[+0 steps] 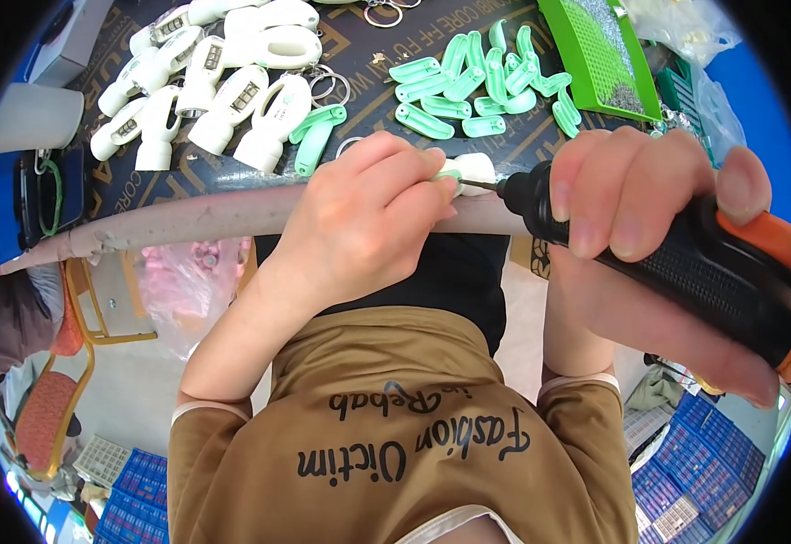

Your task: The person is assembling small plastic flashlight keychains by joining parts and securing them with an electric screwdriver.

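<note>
My left hand is closed at the table's near edge, pinching a white plastic keychain piece with a light green part on it. The fingers hide much of it. My right hand wraps round a black and orange electric screwdriver, held nearly level and pointing left. Its thin bit meets the piece at my left fingertips; a screw there is too small to make out. Beyond my left hand, two green loop-shaped parts lie beside several white keychain bodies, some with metal rings.
Loose green plastic parts are scattered at the far middle. A green tray of tiny metal pieces stands at the far right, near clear plastic bags. At left are a white cup and a dark phone-like object. Below hangs a bag of pink parts.
</note>
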Action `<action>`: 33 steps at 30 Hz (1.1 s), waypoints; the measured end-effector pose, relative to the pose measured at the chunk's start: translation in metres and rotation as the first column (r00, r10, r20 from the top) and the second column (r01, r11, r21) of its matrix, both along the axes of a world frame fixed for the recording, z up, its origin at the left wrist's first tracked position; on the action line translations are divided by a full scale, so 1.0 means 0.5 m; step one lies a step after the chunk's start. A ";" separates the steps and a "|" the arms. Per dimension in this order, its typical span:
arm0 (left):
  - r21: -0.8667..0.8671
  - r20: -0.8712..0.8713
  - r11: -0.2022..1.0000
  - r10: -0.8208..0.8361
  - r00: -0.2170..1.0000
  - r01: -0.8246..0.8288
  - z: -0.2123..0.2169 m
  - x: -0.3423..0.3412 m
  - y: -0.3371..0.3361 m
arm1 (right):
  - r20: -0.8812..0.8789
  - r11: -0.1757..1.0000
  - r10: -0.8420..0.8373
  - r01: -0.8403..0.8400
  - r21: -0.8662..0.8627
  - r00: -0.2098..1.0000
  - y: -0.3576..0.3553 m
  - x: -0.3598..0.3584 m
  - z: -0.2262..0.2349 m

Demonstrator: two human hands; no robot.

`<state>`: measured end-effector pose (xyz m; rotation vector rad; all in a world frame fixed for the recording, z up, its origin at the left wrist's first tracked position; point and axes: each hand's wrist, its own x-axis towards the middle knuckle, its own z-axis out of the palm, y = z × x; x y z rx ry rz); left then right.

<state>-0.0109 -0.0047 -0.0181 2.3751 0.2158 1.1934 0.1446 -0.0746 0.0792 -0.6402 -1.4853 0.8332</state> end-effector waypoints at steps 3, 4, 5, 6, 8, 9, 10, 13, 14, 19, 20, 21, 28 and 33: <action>0.004 0.002 1.000 0.001 1.000 -0.001 0.001 0.001 0.000 | 0.027 1.000 -0.023 0.023 0.010 0.999 0.001 -0.005 0.000; 0.010 0.003 1.000 0.001 1.000 -0.001 0.000 0.002 0.000 | 0.037 1.000 -0.025 0.024 0.021 0.999 0.002 -0.003 -0.002; 0.007 -0.002 1.000 0.009 1.000 -0.009 -0.002 0.000 0.000 | 0.045 0.999 -0.019 0.018 0.031 0.999 0.004 -0.004 -0.006; 0.010 0.006 1.000 0.012 1.000 -0.012 -0.006 -0.002 0.001 | 0.040 1.000 -0.010 0.009 0.028 0.999 0.002 -0.015 -0.010; 0.010 0.016 1.000 0.010 1.000 -0.011 -0.005 -0.001 0.000 | -0.101 0.968 -0.249 0.251 0.006 0.963 -0.008 -0.043 -0.014; -0.005 0.018 1.000 0.008 1.000 -0.008 -0.001 0.001 0.000 | -0.098 0.967 -0.254 0.255 0.004 0.962 -0.009 -0.033 -0.010; -0.020 0.021 1.000 0.005 1.000 -0.005 0.002 0.004 0.000 | 0.012 0.981 -0.194 0.194 0.012 0.981 -0.010 -0.016 -0.002; -0.031 0.020 1.000 0.007 1.000 -0.006 0.004 0.006 0.000 | 0.069 0.996 -0.086 0.086 -0.007 0.994 -0.005 -0.002 0.002; -0.028 0.018 1.000 0.007 1.000 -0.007 0.005 0.005 0.000 | 0.019 0.998 -0.048 0.049 -0.026 0.999 -0.004 0.000 0.002; -0.045 -0.020 0.999 0.017 1.000 -0.018 0.008 -0.005 0.000 | -0.220 0.958 -0.279 0.288 0.009 0.935 -0.011 0.016 -0.006; -0.057 -0.017 0.998 0.006 1.000 -0.007 0.008 -0.006 -0.002 | -0.276 0.937 -0.334 0.350 0.010 0.901 -0.016 0.023 -0.009; -0.048 -0.012 0.999 0.000 1.000 -0.001 0.009 -0.002 -0.001 | -0.332 0.912 -0.384 0.410 0.009 0.862 -0.021 0.031 -0.011; -0.252 0.014 0.968 0.015 1.000 -0.011 0.032 -0.002 -0.014 | -0.292 0.701 -0.640 0.695 0.158 0.711 -0.021 0.129 -0.066; -0.493 0.136 0.870 0.082 0.987 -0.004 0.043 -0.013 -0.022 | -0.223 0.025 -0.958 0.828 0.560 0.180 -0.072 0.111 -0.088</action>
